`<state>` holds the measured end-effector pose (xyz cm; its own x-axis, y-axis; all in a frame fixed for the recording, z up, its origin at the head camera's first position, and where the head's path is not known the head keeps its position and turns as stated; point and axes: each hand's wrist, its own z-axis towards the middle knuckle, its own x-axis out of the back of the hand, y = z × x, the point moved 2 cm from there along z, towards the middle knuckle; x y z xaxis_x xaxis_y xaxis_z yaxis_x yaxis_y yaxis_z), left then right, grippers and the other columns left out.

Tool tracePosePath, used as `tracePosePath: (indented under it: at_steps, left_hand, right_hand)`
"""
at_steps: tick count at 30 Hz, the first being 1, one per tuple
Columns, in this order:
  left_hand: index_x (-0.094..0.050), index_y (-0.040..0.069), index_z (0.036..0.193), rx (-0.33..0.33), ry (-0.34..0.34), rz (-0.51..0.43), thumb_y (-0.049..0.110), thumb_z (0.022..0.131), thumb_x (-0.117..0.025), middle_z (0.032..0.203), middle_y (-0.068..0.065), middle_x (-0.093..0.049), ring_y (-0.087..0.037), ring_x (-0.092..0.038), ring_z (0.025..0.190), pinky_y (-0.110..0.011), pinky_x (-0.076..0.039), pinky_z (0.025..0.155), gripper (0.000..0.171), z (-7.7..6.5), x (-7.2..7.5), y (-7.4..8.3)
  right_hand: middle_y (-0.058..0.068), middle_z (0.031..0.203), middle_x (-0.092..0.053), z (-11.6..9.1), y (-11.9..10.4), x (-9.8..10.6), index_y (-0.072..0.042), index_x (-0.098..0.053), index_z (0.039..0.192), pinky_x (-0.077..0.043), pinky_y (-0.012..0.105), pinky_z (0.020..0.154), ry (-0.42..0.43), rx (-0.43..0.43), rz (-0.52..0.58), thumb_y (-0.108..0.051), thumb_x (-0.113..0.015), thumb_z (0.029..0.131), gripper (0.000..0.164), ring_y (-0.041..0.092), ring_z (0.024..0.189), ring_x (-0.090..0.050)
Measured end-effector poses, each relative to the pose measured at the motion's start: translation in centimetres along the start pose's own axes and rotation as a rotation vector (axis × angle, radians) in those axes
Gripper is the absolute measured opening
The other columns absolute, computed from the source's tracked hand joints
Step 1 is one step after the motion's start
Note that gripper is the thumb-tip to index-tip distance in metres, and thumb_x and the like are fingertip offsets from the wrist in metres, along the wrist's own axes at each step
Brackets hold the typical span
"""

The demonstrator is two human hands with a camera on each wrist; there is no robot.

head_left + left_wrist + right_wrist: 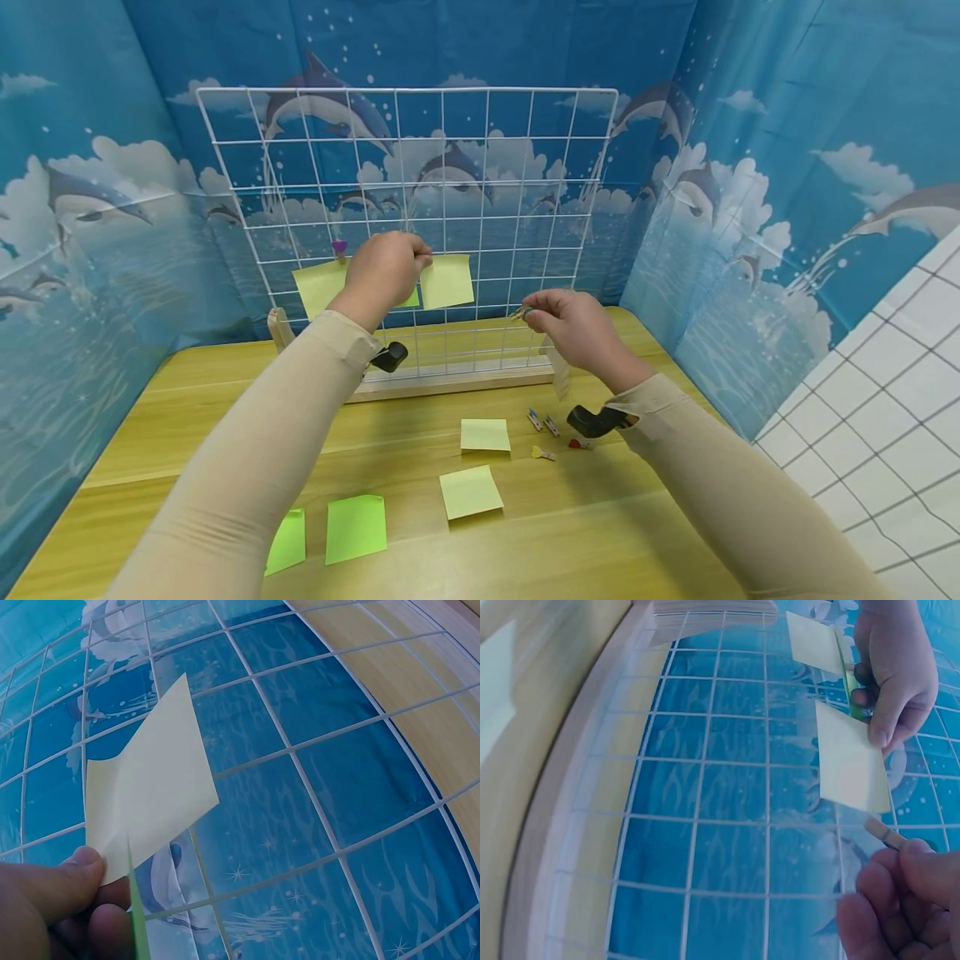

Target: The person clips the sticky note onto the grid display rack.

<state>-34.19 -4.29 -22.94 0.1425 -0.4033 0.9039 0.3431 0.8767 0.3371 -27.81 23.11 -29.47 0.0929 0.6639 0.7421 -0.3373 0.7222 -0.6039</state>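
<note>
**Clip (879, 831) in my right hand (573, 329), note (450, 285) to its left**

My right hand pinches the clip between thumb and finger, its long axis running out from the fingertips, free end toward the note. In the head view the note lies left of that end and slightly higher, a gap between them.

My left hand (386, 271) is the nearer one: it grips the note by the upper left corner, in front of the grid (408, 88), and no clip shows on it. I judge the gap from clip to top edge is what matters, and my left fingers crowd that corner.

Right of the note the grid squares are open, leaving room on the clip's side. On the left, a green note (410, 298) is just beside it, partly hidden by my left hand; beyond, a yellow note (317, 287) hangs at a purple clip (340, 247). Below my right hand stands the wooden foot (558, 367); loose clips (535, 420) lie on the table (600, 533).
</note>
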Motion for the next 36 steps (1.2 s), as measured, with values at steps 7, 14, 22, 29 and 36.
tracePosePath:
  at_steps: [7,14,22,29,36]
  left_hand:
    - [-0.074,0.018,0.134,0.006,-0.004,0.007,0.029,0.111,-0.056,0.132,-0.002,-0.074,-0.024,-0.07,0.103,-0.038,-0.053,0.073,0.031,0.0,0.1,0.0]
    - [-0.074,0.018,0.134,0.014,-0.014,0.004,0.029,0.111,-0.056,0.133,-0.003,-0.073,-0.022,-0.069,0.097,-0.037,-0.049,0.068,0.031,-0.1,0.2,0.1]
    - [-0.074,0.018,0.134,0.018,-0.025,0.008,0.03,0.111,-0.056,0.133,-0.003,-0.073,-0.022,-0.068,0.096,-0.037,-0.052,0.073,0.031,-0.1,0.3,0.1]
    - [-0.073,0.019,0.135,0.013,-0.031,0.019,0.031,0.111,-0.056,0.134,-0.003,-0.073,-0.022,-0.069,0.095,-0.036,-0.052,0.071,0.032,-0.1,0.3,0.1]
    - [-0.073,0.019,0.136,0.01,-0.033,0.017,0.03,0.111,-0.056,0.134,-0.003,-0.073,-0.022,-0.068,0.09,-0.036,-0.048,0.068,0.032,-0.2,0.3,0.0]
  right_hand:
    - [0.007,0.1,-0.066,2.5,-2.6,-0.4,-0.011,-0.077,0.122,-0.042,0.038,0.065,0.169,0.126,0.024,-0.019,-0.066,0.106,0.021,0.024,0.073,-0.051]
    - [0.009,0.084,-0.063,4.7,-5.0,-0.8,-0.014,-0.077,0.128,-0.033,0.034,0.052,0.229,0.172,-0.074,-0.026,-0.063,0.108,0.027,0.023,0.051,-0.038]
    - [0.005,0.057,-0.056,7.2,-6.9,-1.7,-0.018,-0.076,0.131,-0.027,0.029,0.044,0.208,0.156,-0.157,-0.031,-0.061,0.109,0.03,0.015,0.041,-0.029]
    - [0.0,0.045,-0.041,8.5,-7.6,-2.2,-0.019,-0.076,0.131,-0.025,0.028,0.043,0.198,0.115,-0.192,-0.032,-0.059,0.11,0.03,0.014,0.039,-0.026]
    - [0.0,0.048,-0.048,9.1,-7.8,-2.5,-0.02,-0.076,0.132,-0.025,0.028,0.043,0.155,0.066,-0.199,-0.033,-0.058,0.11,0.031,0.013,0.041,-0.026]
